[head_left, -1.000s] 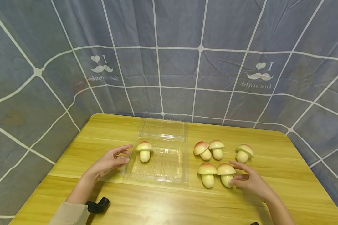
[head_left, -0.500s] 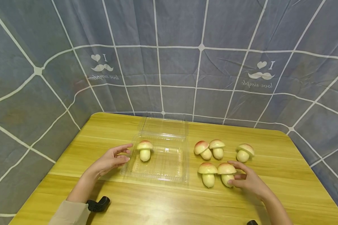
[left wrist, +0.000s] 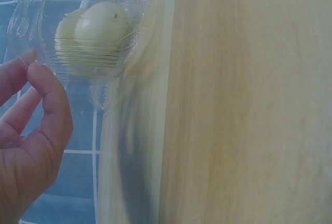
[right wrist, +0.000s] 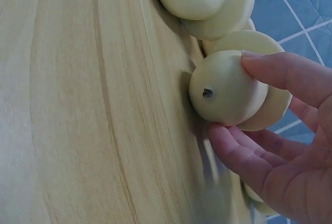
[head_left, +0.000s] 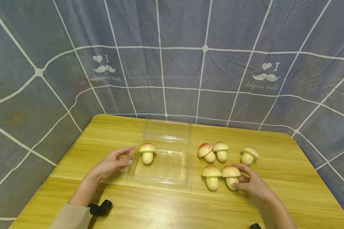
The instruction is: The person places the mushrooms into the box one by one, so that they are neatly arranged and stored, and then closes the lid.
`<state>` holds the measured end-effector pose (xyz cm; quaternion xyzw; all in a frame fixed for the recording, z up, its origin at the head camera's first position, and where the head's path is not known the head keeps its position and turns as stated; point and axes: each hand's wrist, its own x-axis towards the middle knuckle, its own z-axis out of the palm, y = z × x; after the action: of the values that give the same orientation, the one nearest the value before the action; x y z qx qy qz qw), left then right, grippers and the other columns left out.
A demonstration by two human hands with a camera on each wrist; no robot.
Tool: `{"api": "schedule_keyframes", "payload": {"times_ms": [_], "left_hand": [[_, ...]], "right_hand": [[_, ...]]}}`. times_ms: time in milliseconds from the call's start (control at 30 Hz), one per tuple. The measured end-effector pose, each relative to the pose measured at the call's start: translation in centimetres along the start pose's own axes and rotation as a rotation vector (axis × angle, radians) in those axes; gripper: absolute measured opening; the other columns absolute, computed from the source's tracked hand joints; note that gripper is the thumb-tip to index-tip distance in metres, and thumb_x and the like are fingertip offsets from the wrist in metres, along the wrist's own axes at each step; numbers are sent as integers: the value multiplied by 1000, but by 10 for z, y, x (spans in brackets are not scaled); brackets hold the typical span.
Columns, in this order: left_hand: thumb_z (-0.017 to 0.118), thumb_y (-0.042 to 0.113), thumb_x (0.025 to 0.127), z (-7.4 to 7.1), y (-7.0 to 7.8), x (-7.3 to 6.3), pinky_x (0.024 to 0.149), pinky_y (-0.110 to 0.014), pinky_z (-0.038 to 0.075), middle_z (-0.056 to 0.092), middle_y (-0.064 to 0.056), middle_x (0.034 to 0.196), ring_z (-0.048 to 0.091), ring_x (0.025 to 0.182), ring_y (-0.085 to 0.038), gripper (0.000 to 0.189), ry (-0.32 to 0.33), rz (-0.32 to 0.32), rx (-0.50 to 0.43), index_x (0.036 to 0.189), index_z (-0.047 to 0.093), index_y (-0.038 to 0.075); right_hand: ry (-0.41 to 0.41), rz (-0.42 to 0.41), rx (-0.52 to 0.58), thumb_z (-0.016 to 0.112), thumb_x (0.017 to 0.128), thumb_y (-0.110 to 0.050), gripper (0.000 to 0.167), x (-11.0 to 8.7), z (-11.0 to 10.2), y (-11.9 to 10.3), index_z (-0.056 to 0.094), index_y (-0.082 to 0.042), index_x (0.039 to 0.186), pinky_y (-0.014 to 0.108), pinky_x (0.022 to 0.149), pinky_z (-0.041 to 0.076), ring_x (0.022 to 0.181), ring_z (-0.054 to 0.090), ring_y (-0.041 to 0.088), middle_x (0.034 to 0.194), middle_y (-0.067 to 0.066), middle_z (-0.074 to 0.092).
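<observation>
My right hand [head_left: 253, 183] holds a toy mushroom [head_left: 231, 173] with a pale stem and a yellowish cap tinged red. In the right wrist view the thumb [right wrist: 275, 68] lies on one side of its stem [right wrist: 223, 86] and a finger on the other. Another mushroom [head_left: 211, 173] stands right beside it on the left. My left hand [head_left: 111, 163] has its fingertips at the left rim of a clear plastic box [head_left: 160, 182], thumb and index finger apart in the head view. Inside the box, at its left, sits one mushroom [head_left: 147, 152].
The box's hinged lid [head_left: 166, 129] lies open toward the back. Two mushrooms lean together behind the held one, and a single mushroom [head_left: 248, 155] lies farther right. A grey checked curtain [head_left: 183, 66] surrounds the wooden table [head_left: 160, 206] at the back and sides.
The fingers and thumb of my right hand have come slightly left, closer around the mushroom. My left hand and the box have stayed in place.
</observation>
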<state>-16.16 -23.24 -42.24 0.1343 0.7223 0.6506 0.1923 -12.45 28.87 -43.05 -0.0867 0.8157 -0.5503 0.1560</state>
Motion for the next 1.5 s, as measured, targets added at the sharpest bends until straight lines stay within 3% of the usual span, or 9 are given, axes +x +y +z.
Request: {"api": "schedule_keyframes", "payload": {"times_ms": [433, 667, 900, 1233, 1500], "left_hand": [[59, 7, 91, 1, 0, 0, 70, -22, 47, 34, -25, 124, 54, 93, -11, 65, 11, -13, 6, 143, 22, -8], [58, 6, 92, 1, 2, -1, 68, -22, 47, 33, -28, 124, 54, 92, -13, 65, 10, -7, 3, 143, 22, -9], [58, 7, 91, 1, 0, 1, 67, -21, 46, 35, -22, 122, 53, 90, -13, 66, 5, -11, 5, 144, 22, -8], [57, 5, 92, 1, 3, -1, 66, -22, 45, 34, -24, 123, 53, 91, -14, 64, 13, -16, 9, 144, 22, -7], [56, 4, 92, 1, 3, 0, 67, -22, 46, 34, -25, 123, 54, 93, -15, 64, 12, -19, 6, 144, 21, -7]], "right_hand": [[25, 29, 32, 74, 78, -8, 76, 0, 0, 0, 30, 0, 140, 29, 68, 50, 88, 52, 22, 136, 31, 26], [60, 7, 34, 73, 78, -6, 74, -2, -1, -6, 32, -1, 140, 29, 68, 50, 92, 52, 21, 135, 28, 29], [47, -23, 77, 71, 79, -3, 72, -4, -4, -14, 31, 2, 139, 29, 67, 50, 87, 49, 18, 133, 25, 26], [63, -23, 51, 70, 80, -4, 71, -4, -6, -28, 32, 0, 140, 30, 71, 49, 93, 46, 24, 136, 27, 21], [29, -68, 43, 71, 79, -5, 71, 2, -1, -39, 33, 2, 139, 30, 69, 50, 93, 47, 26, 137, 29, 26]]}}
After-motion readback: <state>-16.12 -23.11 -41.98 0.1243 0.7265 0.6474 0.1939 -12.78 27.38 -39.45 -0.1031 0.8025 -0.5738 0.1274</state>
